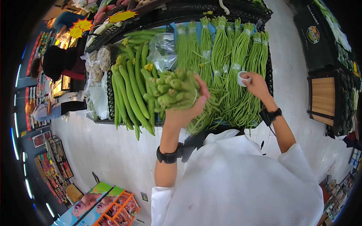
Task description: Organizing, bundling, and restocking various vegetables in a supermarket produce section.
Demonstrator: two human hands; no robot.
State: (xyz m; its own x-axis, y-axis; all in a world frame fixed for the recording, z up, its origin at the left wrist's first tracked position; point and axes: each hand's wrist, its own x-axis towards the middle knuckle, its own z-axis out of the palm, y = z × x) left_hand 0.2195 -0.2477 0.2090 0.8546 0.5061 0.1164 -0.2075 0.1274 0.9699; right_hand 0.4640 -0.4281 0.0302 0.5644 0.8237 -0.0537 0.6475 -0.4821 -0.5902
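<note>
My left hand (188, 111) is closed around a thick bunch of long green beans (175, 90). Its cut ends point up toward me and a thin pale band circles it; the bunch is slightly blurred. In my right hand (256, 84) is a small roll of white tape (240, 80), pinched between thumb and fingers. Right below that hand lie several taped bundles of long beans (237, 56) on the stall. Loose beans (209, 110) spread beneath my left hand, whose palm side is partly hidden.
Long green loofahs (133, 90) with yellow flowers fill the stall's left side, beside a clear plastic bag (164, 50). Bagged produce (97, 65) stands farther left. Other people (62, 62) are at the left. Another vegetable stand (322, 99) is across the aisle to the right.
</note>
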